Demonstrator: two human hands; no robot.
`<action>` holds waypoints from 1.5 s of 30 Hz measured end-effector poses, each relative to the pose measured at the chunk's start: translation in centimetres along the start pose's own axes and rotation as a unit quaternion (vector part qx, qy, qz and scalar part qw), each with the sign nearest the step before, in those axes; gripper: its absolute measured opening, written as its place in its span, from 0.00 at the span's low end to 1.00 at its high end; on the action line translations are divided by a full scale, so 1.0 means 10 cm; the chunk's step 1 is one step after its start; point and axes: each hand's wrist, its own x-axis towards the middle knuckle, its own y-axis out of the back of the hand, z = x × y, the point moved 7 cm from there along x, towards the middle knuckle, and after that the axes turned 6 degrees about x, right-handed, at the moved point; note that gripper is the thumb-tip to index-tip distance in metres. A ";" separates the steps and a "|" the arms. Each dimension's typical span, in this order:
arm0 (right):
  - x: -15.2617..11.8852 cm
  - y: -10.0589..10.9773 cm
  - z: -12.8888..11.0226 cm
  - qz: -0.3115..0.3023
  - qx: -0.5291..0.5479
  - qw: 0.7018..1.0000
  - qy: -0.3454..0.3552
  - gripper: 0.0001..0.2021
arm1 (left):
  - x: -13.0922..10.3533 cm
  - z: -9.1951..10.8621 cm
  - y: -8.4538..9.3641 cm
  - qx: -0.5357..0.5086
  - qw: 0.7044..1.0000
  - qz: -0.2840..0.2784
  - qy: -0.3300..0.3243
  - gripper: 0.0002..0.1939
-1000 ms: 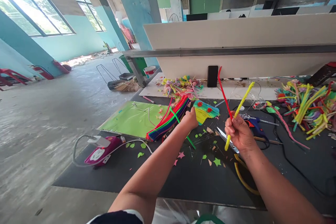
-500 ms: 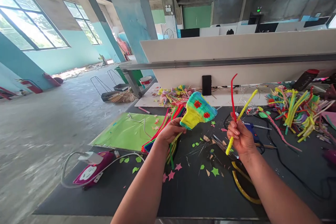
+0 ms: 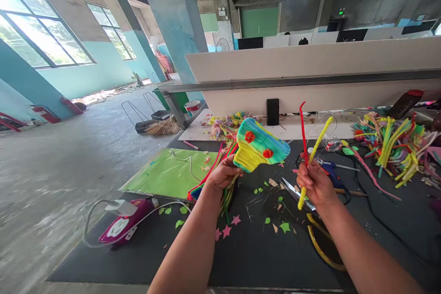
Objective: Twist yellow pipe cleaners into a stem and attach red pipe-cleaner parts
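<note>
My left hand (image 3: 225,173) is closed on the lower left edge of a fuzzy craft piece (image 3: 263,142), yellow and turquoise with two red flower shapes. Pinched in my right hand (image 3: 314,183) are a thin red pipe cleaner (image 3: 303,131) pointing up and a thicker yellow one (image 3: 321,138) slanting across it, its lower end below my fingers. Behind and below my left hand lies a bundle of coloured pipe cleaners (image 3: 225,204), partly hidden by the hand. Scissors (image 3: 292,190) lie on the dark table just left of my right hand.
On the dark table (image 3: 255,262) are a green sheet (image 3: 165,174), a magenta power strip (image 3: 126,225), star cutouts (image 3: 285,226), a blue glue gun (image 3: 331,172) and a yellow ring (image 3: 322,248). Pipe cleaner piles stand at the back (image 3: 223,126) and right (image 3: 389,147). A phone (image 3: 272,111) leans behind.
The craft piece has turned in my left hand and looks wider, its flowers shifted slightly left. My right hand has moved a little, with the red and yellow pipe cleaners still in it.
</note>
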 end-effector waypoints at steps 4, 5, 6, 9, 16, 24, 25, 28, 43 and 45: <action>0.00 -0.02 0.04 -0.015 -0.002 1.000 -0.009 0.13 | -0.01 0.00 -0.01 0.002 1.000 -0.006 -0.002 0.20; 0.00 -0.03 0.04 -0.018 -0.002 1.000 -0.011 0.13 | -0.02 0.01 -0.03 0.003 1.000 -0.011 -0.001 0.19; -0.01 -0.03 0.05 -0.019 0.000 1.000 -0.014 0.13 | -0.02 0.03 -0.05 0.003 1.000 -0.018 -0.001 0.19; -0.02 -0.05 0.07 -0.021 0.011 0.999 -0.026 0.13 | -0.06 0.07 -0.12 0.001 0.999 -0.046 -0.004 0.18; -0.03 -0.06 0.11 -0.027 0.029 0.998 -0.044 0.13 | -0.15 0.10 -0.13 -0.011 0.997 -0.075 -0.008 0.19; -0.04 -0.04 0.16 -0.033 0.031 0.997 -0.059 0.11 | -0.18 0.08 -0.17 -0.007 0.997 -0.079 0.011 0.20; -0.04 -0.04 0.16 -0.034 0.031 0.997 -0.060 0.11 | -0.18 0.08 -0.18 -0.006 0.997 -0.082 0.014 0.20; -0.04 -0.03 0.16 -0.039 0.032 0.997 -0.061 0.09 | -0.19 0.05 -0.21 -0.001 0.996 -0.088 0.028 0.22; -0.03 -0.03 0.22 0.009 -0.080 0.995 -0.056 0.07 | 0.09 -0.16 0.04 0.026 0.988 0.127 0.083 0.18; -0.05 -0.04 0.26 0.008 -0.095 0.993 -0.066 0.07 | 0.09 -0.21 0.05 0.034 0.985 0.145 0.092 0.16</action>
